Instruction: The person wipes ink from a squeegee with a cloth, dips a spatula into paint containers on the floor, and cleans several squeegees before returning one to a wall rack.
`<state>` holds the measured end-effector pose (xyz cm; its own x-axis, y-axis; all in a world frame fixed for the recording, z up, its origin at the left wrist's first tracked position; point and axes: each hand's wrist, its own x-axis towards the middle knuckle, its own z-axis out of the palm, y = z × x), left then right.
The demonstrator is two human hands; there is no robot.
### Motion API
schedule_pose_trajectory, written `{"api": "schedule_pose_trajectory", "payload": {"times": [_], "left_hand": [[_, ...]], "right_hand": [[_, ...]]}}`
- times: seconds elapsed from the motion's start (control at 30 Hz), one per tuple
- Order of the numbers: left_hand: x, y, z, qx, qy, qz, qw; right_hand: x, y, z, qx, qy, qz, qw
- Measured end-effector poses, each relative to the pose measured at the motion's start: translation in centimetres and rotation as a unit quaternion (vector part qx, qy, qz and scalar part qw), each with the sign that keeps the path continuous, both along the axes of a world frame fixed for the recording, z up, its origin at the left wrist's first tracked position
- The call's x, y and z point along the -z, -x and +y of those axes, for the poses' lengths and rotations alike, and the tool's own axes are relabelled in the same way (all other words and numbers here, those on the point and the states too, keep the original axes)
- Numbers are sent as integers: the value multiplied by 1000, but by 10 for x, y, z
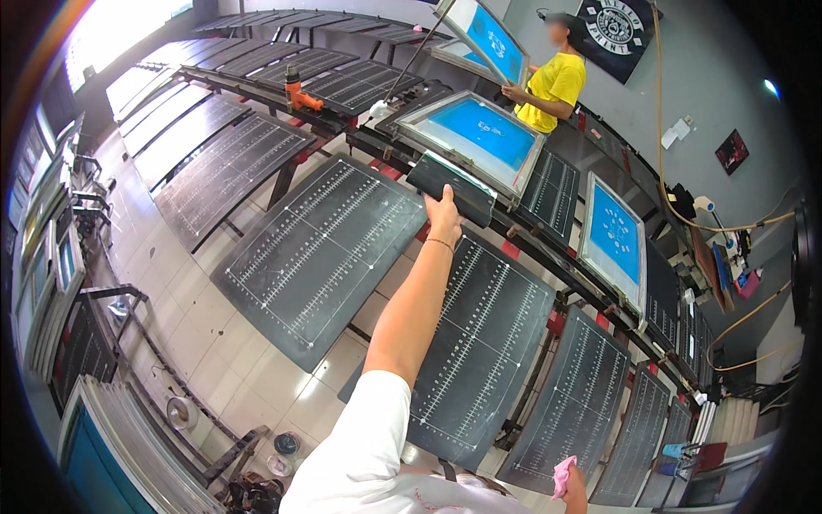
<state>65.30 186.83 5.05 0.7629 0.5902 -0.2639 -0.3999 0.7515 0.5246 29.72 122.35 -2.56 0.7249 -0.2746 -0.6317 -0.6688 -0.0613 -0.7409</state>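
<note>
With my left arm stretched far forward, my left hand [443,214] grips a wide black squeegee [467,202]. The squeegee is beside the near edge of a framed printing screen [458,110] with a blue middle and a pale design; whether they touch, I cannot tell. Below my left forearm lies a black printing board [479,343] marked with white rulers, and another black board [330,248] lies to its left. Down at the lower right, my right hand [577,497] is closed on a crumpled pink cloth [562,475], over the end of a further ruled board [569,403].
Across the rail, a person in a yellow shirt [561,81] holds a tilted blue screen [497,43]. Another blue screen [615,231] stands to the right. An orange heat gun [298,92] sits on the long rail. Stacked frames [128,454] fill the lower left.
</note>
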Motion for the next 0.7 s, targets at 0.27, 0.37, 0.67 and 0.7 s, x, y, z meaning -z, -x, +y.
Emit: {"api": "schedule_pose_trajectory", "payload": {"times": [0.27,0.37,0.67,0.7], "left_hand": [[6,42,-27,113,-34,-132,984],[-16,98,-82,199,-40,-194,960],[-42,199,-311,252,-289,-96,919],[-50,207,-332,255,-336,-97,901]], "right_hand": [[-28,-25,56,-18,-24,-50,998],[-79,-47,95,-2,-77,-144,987],[-170,-76,3,54,-266,-285,920],[-186,-78,-5,18,-275,-327,904]]}}
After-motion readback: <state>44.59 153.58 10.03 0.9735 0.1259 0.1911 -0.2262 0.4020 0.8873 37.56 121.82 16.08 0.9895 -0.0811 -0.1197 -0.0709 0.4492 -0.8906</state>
